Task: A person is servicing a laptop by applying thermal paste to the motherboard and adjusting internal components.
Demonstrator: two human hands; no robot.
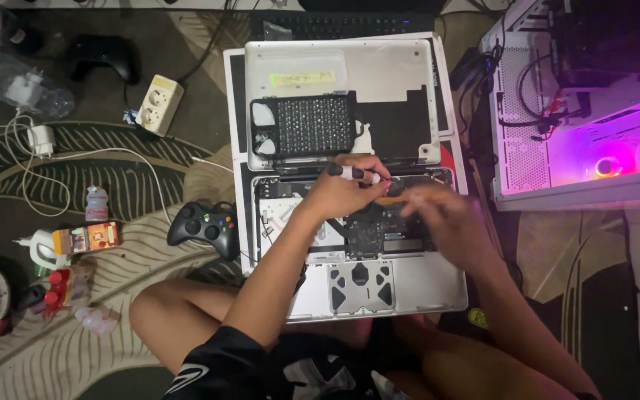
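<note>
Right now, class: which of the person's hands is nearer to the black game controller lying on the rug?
The left hand. It holds a screwdriver over the opened laptop, right of the game controller. The right hand is farther right still.

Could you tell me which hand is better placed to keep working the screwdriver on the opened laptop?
Probably the left hand: it already grips the screwdriver, tip pointing down into the opened laptop. The right hand is blurred beside it over the circuit board; what it holds cannot be told.
</note>
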